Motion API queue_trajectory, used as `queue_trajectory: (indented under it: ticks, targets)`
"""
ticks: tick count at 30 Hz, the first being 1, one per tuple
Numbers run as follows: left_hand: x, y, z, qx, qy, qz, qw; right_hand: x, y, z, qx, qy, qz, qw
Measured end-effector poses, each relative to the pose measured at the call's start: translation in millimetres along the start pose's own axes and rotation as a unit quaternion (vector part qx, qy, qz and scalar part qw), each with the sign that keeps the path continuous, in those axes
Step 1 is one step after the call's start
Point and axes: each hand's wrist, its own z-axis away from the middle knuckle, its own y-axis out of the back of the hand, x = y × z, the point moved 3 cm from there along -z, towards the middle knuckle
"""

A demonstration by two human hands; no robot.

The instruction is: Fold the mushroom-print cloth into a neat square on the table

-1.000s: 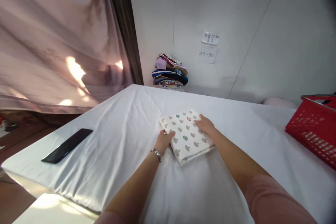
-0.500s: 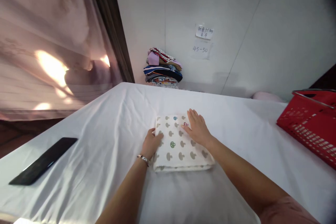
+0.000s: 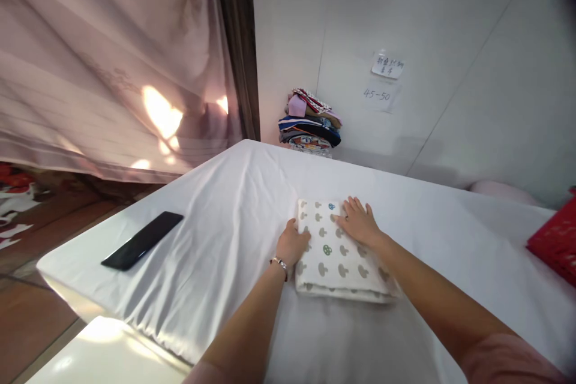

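Note:
A folded white cloth [image 3: 330, 267] printed with grey mushrooms, plus a blue and a green one, lies on the white-covered bed or table [image 3: 225, 234]. At its left edge rests my left hand [image 3: 291, 244], thumb on top and the other fingers along the side, apart from the thumb. My left wrist wears a bracelet [image 3: 279, 264]. Across the cloth's upper right part my right hand [image 3: 360, 222] lies flat, palm down, fingers spread and a ring on one of them. The layers inside the fold are hidden.
A long black glossy object [image 3: 143, 241] lies on the left of the white surface. Behind the far edge stands a stack of folded clothes [image 3: 310, 123]. A red basket [image 3: 555, 240] is at the right edge. A pink curtain [image 3: 90, 72] hangs at left; paper notes [image 3: 387, 66] are on the wall.
The view has turned left, so everything sits further right and less of the red basket shows. My right hand now covers the red mushroom print; both hands stay on the cloth.

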Motion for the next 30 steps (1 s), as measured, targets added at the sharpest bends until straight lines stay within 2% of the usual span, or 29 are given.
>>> queue_trajectory:
  ticks: [4,6,8,11,14,19,24,27,30]
  targets:
    - [-3,-2.9,-2,0.003,-0.001,-0.013,1.000,-60,14,-19,0.037,0.127,-0.018,0.991]
    - [-3,-3.9,-3,0.002,-0.006,-0.018,1.000,-83,6,-30,0.021,0.162,-0.036,0.986]
    - [-4,-4.2,-3,0.004,-0.012,-0.028,1.000,-95,-9,-39,-0.012,0.163,-0.042,0.986]
    - [-3,-4.3,-3,0.006,-0.013,-0.042,0.999,-97,-26,-46,-0.038,0.150,-0.039,0.987]
    - [-3,-4.2,-2,0.006,-0.015,-0.039,0.999,-93,-29,-45,-0.050,0.152,-0.040,0.986]
    - [-2,-3.5,-1,0.001,-0.018,-0.016,1.000,-93,-21,-35,0.015,0.140,-0.029,0.990]
    - [-3,-1.8,-3,-0.001,-0.024,-0.012,1.000,-95,-20,-28,-0.050,0.122,-0.050,0.990]
    - [-4,-1.8,-5,-0.010,-0.022,-0.006,1.000,-87,-12,-7,-0.039,0.129,-0.058,0.989]
    - [-5,-1.2,-7,-0.008,-0.022,-0.010,1.000,-65,-6,35,-0.033,0.133,-0.061,0.989]
